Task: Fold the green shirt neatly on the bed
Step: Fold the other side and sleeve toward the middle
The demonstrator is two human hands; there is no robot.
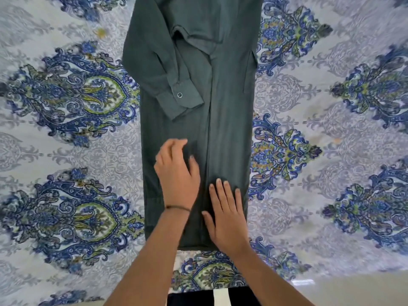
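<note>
The shirt (229, 120) lies on the bed (66, 133) as a long narrow strip, running from 12 o'clock down toward 6 o'clock in the view, its sides already folded in to meet along a centre line. Its hem sits at the near end, just short of the bed's edge. A sleeve crosses the upper left part of the strip, its cuff (181, 100) ending at about 11 o'clock from the hands, with a snap button showing.

Both hands rest on the lower part of the shirt, close side by side but not touching. The left hand (176, 175) lies palm down left of the centre line, fingers loosely curled, gripping nothing. The right hand (227, 217) lies flat and spread at its 5 o'clock, nearer the hem, pressing the cloth.
</note>
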